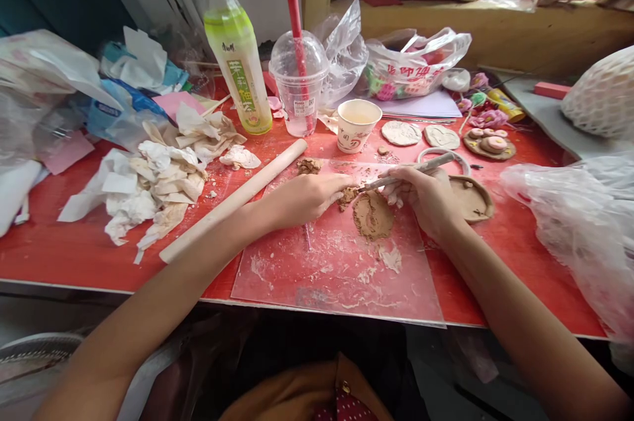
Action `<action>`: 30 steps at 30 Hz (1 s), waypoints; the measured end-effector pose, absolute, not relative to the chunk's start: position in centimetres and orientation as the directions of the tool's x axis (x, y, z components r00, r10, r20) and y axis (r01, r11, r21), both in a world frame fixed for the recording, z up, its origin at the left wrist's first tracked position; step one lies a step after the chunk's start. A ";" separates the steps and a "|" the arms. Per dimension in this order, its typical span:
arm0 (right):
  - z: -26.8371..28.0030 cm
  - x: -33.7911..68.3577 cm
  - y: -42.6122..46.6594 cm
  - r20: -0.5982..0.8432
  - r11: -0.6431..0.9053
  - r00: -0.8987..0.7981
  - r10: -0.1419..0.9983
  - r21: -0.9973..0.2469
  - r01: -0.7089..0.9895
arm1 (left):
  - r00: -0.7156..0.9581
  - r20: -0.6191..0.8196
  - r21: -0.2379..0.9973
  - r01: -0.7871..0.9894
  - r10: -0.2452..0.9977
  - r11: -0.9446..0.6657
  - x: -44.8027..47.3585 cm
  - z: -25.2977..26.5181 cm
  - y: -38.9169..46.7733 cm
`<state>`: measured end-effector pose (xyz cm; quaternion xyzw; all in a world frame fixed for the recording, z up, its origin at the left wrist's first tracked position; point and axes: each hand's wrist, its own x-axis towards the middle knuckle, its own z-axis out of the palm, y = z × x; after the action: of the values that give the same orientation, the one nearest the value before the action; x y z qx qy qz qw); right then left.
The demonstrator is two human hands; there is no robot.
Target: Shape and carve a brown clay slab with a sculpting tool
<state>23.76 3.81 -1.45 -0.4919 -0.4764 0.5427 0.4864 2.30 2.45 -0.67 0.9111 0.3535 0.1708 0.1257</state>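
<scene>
My left hand (302, 199) lies on a clear plastic sheet (341, 275) and pinches a small lump of brown clay (348, 195) at its fingertips. My right hand (428, 199) grips a clay-smeared modelling tool (421, 168) like a pen, its tip touching that lump. Just below the tip lies a flat brown clay disc (372, 216) on the sheet. A second clay lump (309, 166) sits at the sheet's far edge.
A wooden rolling pin (232, 203) lies diagonally to the left, beside crumpled tissues (158, 183). Behind stand a green drink bottle (236, 44), a lidded plastic cup with red straw (299, 87) and a paper cup (357, 125). Finished clay pieces (490, 143), a clay dish (473, 199) and plastic bags (584, 223) lie right.
</scene>
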 end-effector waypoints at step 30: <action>-2.0 23.4 3.3 -0.015 -0.019 -0.172 0.985 -1.000 -0.020 | 0.626 0.136 0.500 0.626 0.768 -0.598 2.7 -0.7 2.7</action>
<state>23.36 3.32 -1.99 -0.4539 -0.5314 0.5509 0.4561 2.70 2.65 -0.67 0.8774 0.3972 0.1716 0.2074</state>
